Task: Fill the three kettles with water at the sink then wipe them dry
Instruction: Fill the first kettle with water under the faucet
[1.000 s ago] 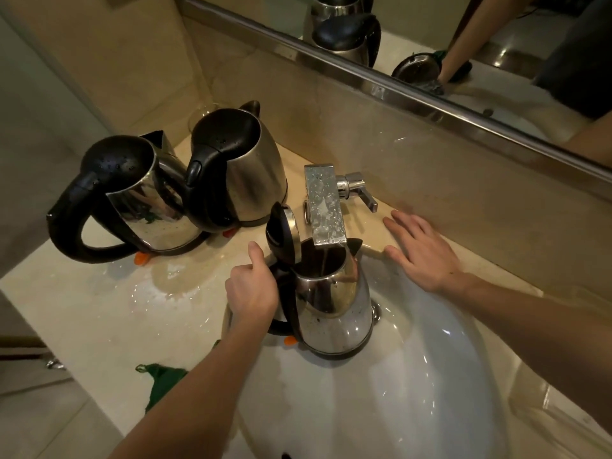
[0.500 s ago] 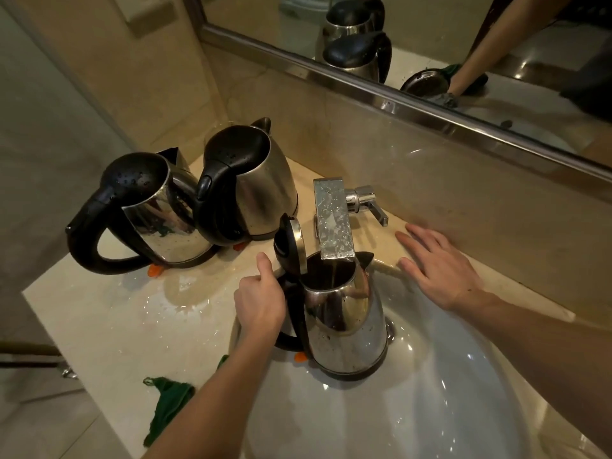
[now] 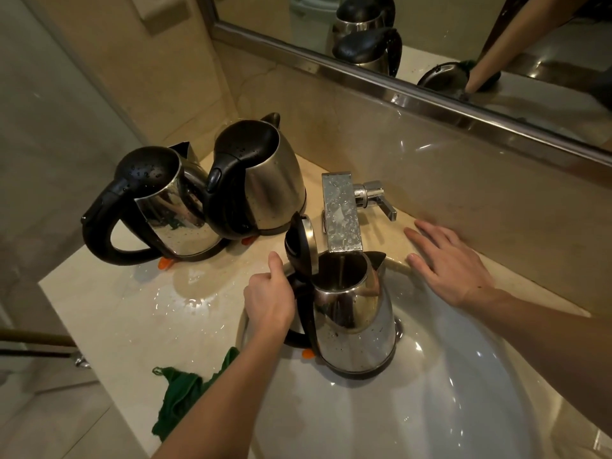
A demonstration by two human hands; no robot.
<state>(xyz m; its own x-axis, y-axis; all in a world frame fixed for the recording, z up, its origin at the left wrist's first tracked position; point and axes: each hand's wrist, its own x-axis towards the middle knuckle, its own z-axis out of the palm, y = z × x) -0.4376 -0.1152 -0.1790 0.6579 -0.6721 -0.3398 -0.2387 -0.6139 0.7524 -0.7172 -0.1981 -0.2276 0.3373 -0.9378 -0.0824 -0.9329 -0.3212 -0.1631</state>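
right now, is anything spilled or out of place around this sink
Water is pooled on the countertop in front of the two closed kettles, and droplets dot their lids. A green cloth lies crumpled at the counter's front edge. The open kettle held by the left hand sits normally under the faucet.

A bathroom: a white oval ceramic basin (image 3: 463, 402) sunk into a glossy beige marble table (image 3: 132, 313), a square chrome tap (image 3: 341, 213) (beaded with drops) and a metal-framed wall mirror (image 3: 440, 24) above.
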